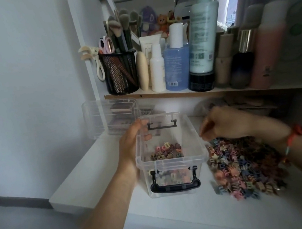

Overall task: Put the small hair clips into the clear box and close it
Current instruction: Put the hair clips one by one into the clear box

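Clear box (175,163) stands lidless on the white counter (181,220). A shallow layer of small hair clips (167,151) covers its floor. Loose pile of clips (244,166) lies on the counter just right of the box.

Left hand (134,143) grips the box's left wall, fingers curled over the rim.

Right hand (223,123) is above the pile, fingers bunched downward. It is blurred, so I cannot tell whether it holds anything.
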Tool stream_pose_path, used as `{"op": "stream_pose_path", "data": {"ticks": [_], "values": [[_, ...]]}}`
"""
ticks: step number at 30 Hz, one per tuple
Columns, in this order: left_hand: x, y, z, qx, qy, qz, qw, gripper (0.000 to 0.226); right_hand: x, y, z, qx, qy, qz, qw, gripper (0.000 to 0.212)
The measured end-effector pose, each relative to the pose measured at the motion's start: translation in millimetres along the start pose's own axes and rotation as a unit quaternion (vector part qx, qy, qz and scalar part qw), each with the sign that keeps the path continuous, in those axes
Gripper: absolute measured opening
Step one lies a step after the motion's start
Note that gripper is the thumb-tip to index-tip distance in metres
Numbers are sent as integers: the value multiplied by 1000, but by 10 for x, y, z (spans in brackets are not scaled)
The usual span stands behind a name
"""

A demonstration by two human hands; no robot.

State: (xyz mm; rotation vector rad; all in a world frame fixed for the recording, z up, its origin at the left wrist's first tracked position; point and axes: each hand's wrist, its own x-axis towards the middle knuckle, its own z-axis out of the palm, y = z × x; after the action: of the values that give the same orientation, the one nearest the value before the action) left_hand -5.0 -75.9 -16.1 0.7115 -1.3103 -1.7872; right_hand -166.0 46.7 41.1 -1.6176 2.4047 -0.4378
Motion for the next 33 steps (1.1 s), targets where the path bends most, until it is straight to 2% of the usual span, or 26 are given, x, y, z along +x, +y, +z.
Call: {"op": "stream_pose_path", "data": {"ticks": [5, 8, 9, 11, 13, 15, 18, 20, 23, 25, 28, 33], "values": [[7, 3, -4, 9, 6, -7, 1000, 22, 8, 7, 162, -83, -34, -1, 996, 19], [37, -1, -19, 14, -4, -12, 1000, 19, 55, 20, 136, -62, 8, -2, 998, 17], [44, -3, -25, 13, -13, -13, 1000, 24, 74, 14, 105, -22, 50, 0, 998, 15], [42, -5, -32, 11, -18, -14, 1000, 33, 68, -59, 4, 154, 120, 4, 981, 10], [43, -16, -38, 10, -13, -13, 1000, 34, -11, -202, -105, 337, 126, -13, 933, 5], [37, -15, -35, 11, -10, -13, 1000, 32, -92, -328, -172, 385, 92, -44, 917, 5], [39, -14, -22, 14, -5, -12, 1000, 21, -84, -319, -172, 315, 96, -56, 943, 5], [36, -15, -23, 14, -6, -7, 1000, 23, -65, -217, -139, 238, 93, -45, 966, 6], [37, -22, -28, 14, 0, 1, 1000, 19, -130, -88, -21, 114, -31, -34, 992, 16], [32, -25, -30, 19, 7, 2, 1000, 20, -185, -67, 75, 42, -79, -30, 996, 8], [22, -19, -28, 18, 6, 1, 1000, 26, -204, -52, 145, -35, -69, -26, 997, 15], [33, -28, -38, 13, 8, -4, 1000, 23, -225, -61, 170, -66, -49, -36, 996, 19]]}}
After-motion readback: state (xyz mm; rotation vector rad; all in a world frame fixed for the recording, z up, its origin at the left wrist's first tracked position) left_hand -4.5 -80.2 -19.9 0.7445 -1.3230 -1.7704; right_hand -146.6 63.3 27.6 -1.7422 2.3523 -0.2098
